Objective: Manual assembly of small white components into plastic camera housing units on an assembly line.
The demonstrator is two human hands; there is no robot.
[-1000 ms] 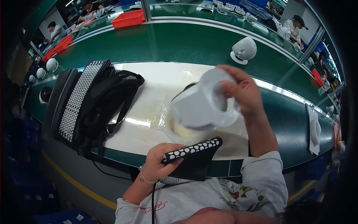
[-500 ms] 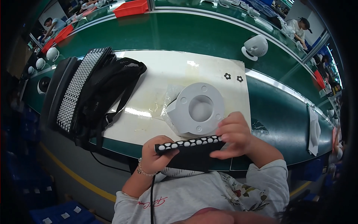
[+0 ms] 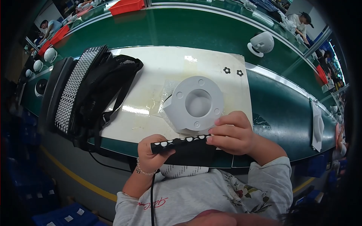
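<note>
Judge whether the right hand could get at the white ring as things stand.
Probably yes: the right hand is beside the white ring, with nothing visible between them. Its fingers are at the end of the dotted pad, though, so they may need to come away first.

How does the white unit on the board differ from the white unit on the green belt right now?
The board unit lies with its ring-shaped base facing up, four small round marks showing; the belt unit stands on its base. The board unit is close to the right hand; the belt unit is beyond it, farther off. Both are whitish and have rounded bases.
</note>
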